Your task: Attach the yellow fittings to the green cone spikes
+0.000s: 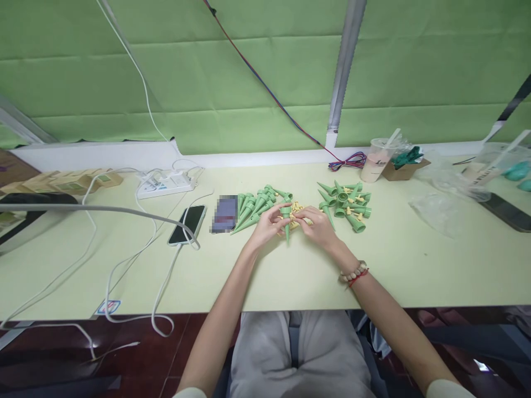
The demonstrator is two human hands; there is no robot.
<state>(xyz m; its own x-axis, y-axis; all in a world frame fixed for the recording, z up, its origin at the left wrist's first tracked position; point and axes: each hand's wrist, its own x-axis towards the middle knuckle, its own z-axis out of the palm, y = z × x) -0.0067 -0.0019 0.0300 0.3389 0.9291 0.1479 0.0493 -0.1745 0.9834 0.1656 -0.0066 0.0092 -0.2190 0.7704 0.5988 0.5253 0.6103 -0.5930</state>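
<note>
Power strip; phone (white cable across it); drink cup beside cardboard box

One tapered green cone with a wide collar is held nearly upright, point down, before a loose heap of small yellow parts, between a left-hand row of similar cones and a right-hand jumbled cluster showing open ends.
</note>
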